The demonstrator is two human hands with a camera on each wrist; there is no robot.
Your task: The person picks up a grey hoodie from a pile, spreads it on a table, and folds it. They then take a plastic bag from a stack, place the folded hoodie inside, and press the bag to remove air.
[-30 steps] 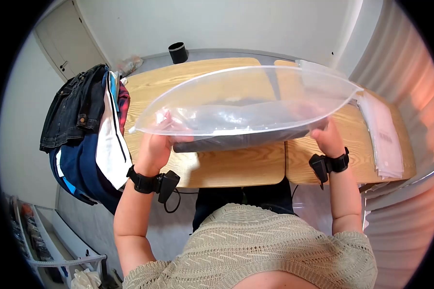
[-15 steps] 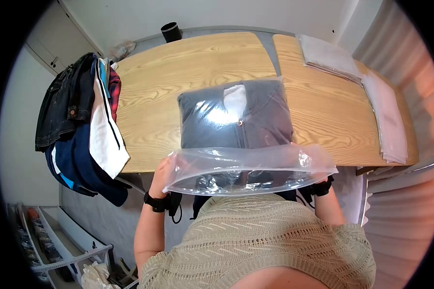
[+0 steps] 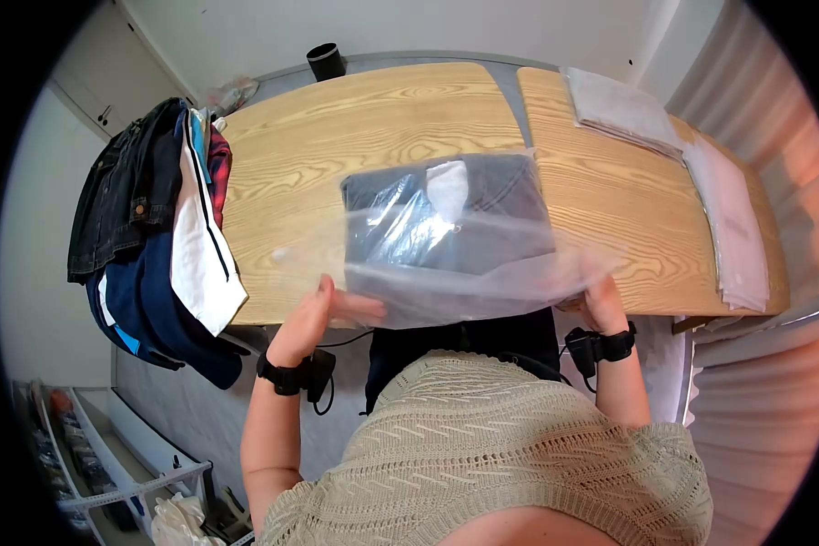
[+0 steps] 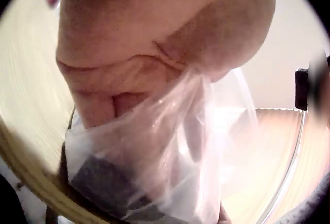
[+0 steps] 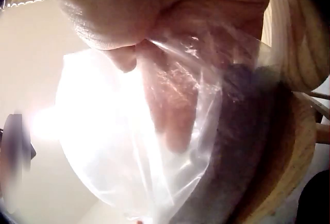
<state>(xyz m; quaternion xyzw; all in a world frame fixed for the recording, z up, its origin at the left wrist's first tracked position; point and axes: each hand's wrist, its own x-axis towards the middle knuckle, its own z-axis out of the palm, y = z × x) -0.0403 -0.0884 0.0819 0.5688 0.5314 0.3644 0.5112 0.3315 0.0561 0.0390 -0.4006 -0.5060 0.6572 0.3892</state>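
Observation:
A clear plastic bag (image 3: 519,282) lies near the table's front edge, a folded grey hooded garment (image 3: 500,205) with a white patch at its neck inside it. The bag's loose end billows over the garment's near part. At its left corner the left hand (image 3: 317,314) holds the film between thumb and fingers, the fingers reaching beneath it. The right hand (image 3: 602,307) pinches the right corner. Through the film (image 4: 201,183) in the left wrist view, the left fingers show. The right wrist view shows the right fingers (image 5: 178,116) behind the gathered plastic (image 5: 113,141).
Clothes, including a dark denim jacket (image 3: 123,200) and a white garment (image 3: 196,273), hang over the table's left end. Stacked plastic bags (image 3: 623,109) and more bags (image 3: 728,218) lie along the right side. A black bin (image 3: 326,62) stands behind the table (image 3: 373,100).
The bagged garment has come down from raised hands onto the table. Since half a second ago, the bag's loose end has moved away from the body and the hands slightly forward with it.

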